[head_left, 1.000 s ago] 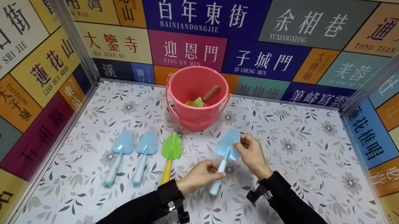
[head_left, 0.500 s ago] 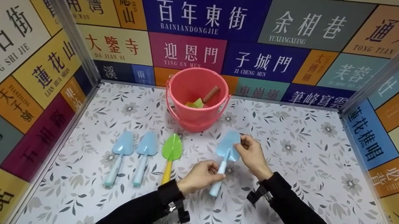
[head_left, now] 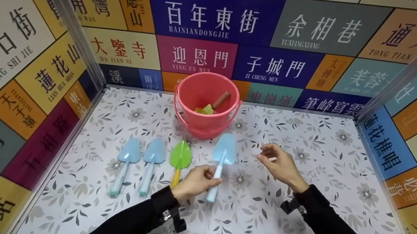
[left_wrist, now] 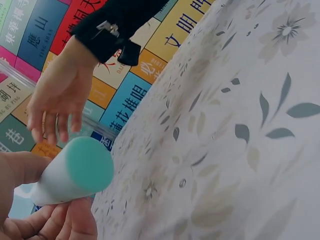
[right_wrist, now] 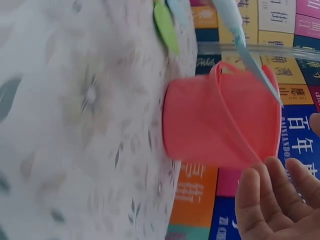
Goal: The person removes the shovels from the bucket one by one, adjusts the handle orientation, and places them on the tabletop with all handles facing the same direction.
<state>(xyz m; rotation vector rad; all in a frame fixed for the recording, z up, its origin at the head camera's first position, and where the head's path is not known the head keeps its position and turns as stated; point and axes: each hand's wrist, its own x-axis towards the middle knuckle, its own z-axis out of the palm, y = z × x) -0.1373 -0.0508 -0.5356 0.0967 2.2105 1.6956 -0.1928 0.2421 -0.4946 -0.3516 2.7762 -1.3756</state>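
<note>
My left hand (head_left: 197, 180) pinches the pale blue handle of a light blue hand trowel (head_left: 224, 150), its blade pointing away from me. In the left wrist view the thumb and fingers grip that handle (left_wrist: 75, 170), whose teal end faces the camera. To the right, my right hand (head_left: 281, 165) is off the trowel, its fingers loosely bent around nothing. Left of the held trowel lie a green trowel (head_left: 180, 155) with a yellow handle, partly covered by my left hand, and two more light blue trowels, the nearer one (head_left: 154, 152) and the outer one (head_left: 130, 151).
A coral-pink bucket (head_left: 206, 122) stands behind the trowels by the back wall. Inside it are a brown stick-like handle (head_left: 221, 99) and a yellow-green piece (head_left: 207, 109). Panels with lettering (head_left: 205, 16) enclose the floral-patterned surface (head_left: 324, 152) on three sides.
My right hand has let go of the trowel's blade and moved right. My left hand has carried the trowel a little to the left.
</note>
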